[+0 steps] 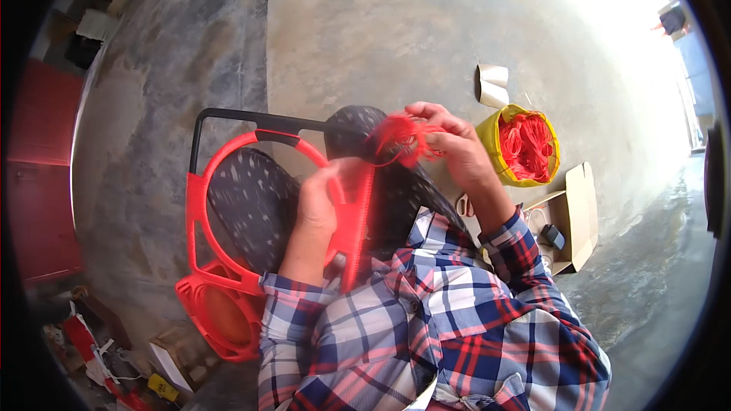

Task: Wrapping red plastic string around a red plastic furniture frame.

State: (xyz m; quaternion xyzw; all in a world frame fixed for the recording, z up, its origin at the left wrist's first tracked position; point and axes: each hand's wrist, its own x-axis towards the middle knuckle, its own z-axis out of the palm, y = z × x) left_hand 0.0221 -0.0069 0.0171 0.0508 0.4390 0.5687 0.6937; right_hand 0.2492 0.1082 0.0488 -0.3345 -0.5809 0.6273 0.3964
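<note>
Two hands worked a red frame.
Left hand (pixel 316 205) gripped the frame (pixel 228 175); right hand (pixel 457 144) pinched red cord (pixel 403 137).

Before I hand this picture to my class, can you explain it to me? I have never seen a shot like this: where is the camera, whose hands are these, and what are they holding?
There is no machine here. A person wears a wide-angle camera on the head, looking down, so the view bends at the edges and the plaid sleeves coming from below are the person's own arms.

The left hand grips a red plastic ring frame, on the side whose edge carries a row of small pegs. The right hand pinches a bunch of red strands just above it. Under the frame is a dark speckled cloth.

On the concrete floor lie a stack of similar red frames, a yellow bag of red strands, and an open cardboard box. The far right is too bright to read.
</note>
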